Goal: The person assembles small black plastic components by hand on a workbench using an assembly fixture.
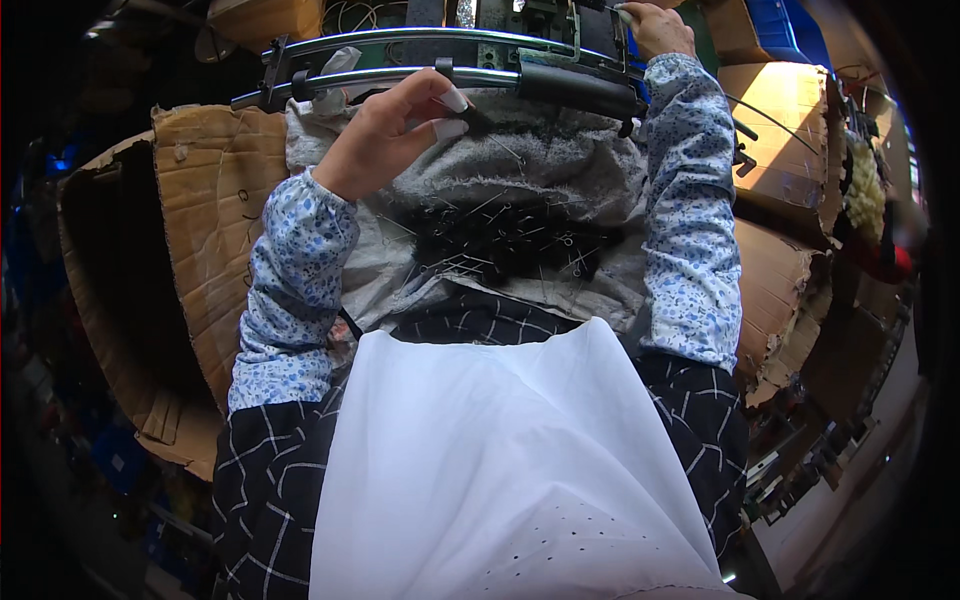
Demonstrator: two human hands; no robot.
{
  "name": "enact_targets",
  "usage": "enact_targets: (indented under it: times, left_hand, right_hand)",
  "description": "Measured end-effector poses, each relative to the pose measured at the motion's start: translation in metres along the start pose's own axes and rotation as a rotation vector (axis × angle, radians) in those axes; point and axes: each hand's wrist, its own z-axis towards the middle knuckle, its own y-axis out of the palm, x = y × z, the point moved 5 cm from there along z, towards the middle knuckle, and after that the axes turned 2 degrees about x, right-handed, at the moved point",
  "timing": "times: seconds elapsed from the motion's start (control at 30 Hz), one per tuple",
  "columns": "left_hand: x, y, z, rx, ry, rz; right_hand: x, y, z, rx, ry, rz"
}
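My left hand [390, 130] is raised over the cloth below the machine, its thumb and forefinger bent into a pinch. White coverings sit on those two fingertips. Something dark and bristly shows right at the tips, too small to make out. At the top right, my right hand [662, 32] is curled at the end of the machine [545, 45], and what its fingers grip is hidden. Across my lap lies a grey cloth [385, 285]. On it rests a heap of black bristly pieces [500, 240] with thin metal wires, several ending in small loops.
An opened cardboard box [215, 210] stands on the left. More cardboard boxes [775, 290] line the right side. The machine's metal rails [410, 75] and black roller [575, 92] cross the front. A white cloth [500, 430] covers my front.
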Motion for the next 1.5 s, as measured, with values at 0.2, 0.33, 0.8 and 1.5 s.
enact_targets:
  times: [0.2,0.33,0.8,1.5]
  left_hand:
    - [0.005,0.013,0.01,0.05,0.038,-0.02]
    - [0.009,0.028,0.019,0.136,0.102,-0.028]
    - [0.0,0.042,-0.029,-0.238,-0.309,0.24]
    - [-0.016,0.066,-0.05,-0.151,-0.179,0.283]
  right_hand:
    - [-0.01,-0.075,-0.021,0.458,0.093,-1.092]
    - [-0.071,-0.013,-0.052,0.149,0.002,-0.713]
    - [-0.053,0.038,-0.038,0.319,-0.059,-0.729]
    - [-0.024,0.055,0.0,0.094,-0.03,-0.899]
